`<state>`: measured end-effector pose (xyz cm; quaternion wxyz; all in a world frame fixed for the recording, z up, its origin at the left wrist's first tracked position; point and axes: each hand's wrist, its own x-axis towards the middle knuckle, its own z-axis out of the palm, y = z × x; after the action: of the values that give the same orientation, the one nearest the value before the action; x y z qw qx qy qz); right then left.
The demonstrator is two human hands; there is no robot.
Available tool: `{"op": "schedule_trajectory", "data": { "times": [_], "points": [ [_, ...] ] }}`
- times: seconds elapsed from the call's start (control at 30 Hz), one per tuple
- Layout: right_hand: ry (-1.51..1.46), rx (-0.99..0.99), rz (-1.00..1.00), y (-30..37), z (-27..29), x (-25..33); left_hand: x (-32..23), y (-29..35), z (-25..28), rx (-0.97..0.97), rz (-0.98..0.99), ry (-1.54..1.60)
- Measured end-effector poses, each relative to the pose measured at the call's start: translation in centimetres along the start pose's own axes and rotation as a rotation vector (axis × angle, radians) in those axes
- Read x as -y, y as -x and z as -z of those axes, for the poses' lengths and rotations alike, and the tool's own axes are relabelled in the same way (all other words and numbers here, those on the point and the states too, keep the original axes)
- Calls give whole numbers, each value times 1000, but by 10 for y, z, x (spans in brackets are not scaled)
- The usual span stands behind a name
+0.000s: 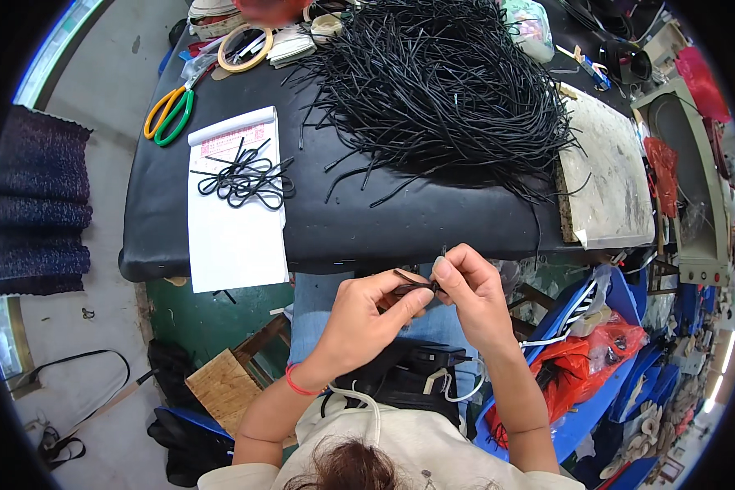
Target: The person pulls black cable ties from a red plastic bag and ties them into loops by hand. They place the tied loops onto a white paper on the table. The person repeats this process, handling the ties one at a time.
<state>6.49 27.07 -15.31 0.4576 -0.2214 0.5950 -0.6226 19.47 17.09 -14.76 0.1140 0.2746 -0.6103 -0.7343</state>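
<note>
Just off the table's near edge, above my lap, my left hand [376,314] and my right hand [471,296] meet with fingertips pinched. Between them is a short black cord [411,283], mostly hidden by the fingers; both hands grip it. A large heap of black cords [441,90] lies on the black table [335,224] beyond. Several looped black cords [249,181] rest on a white paper pad [235,245] with red print, left of my hands.
Scissors with yellow and green handles [171,113] lie at the far left beside a tape roll [245,46]. A worn pale board [608,167] sits at the table's right end. Below right, a blue bin [604,359] holds red plastic bags [584,355]. A wooden stool [224,388] stands lower left.
</note>
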Motion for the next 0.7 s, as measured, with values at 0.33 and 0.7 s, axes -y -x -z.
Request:
{"op": "schedule_trajectory", "data": {
  "times": [0.33,0.7],
  "points": [
    [118,-100,133,-1,-8,-1,-1,-1,-12,-146,-244,-297],
    [70,-185,170,-2,-8,1,-2,-6,0,115,-47,25]
  ]
}}
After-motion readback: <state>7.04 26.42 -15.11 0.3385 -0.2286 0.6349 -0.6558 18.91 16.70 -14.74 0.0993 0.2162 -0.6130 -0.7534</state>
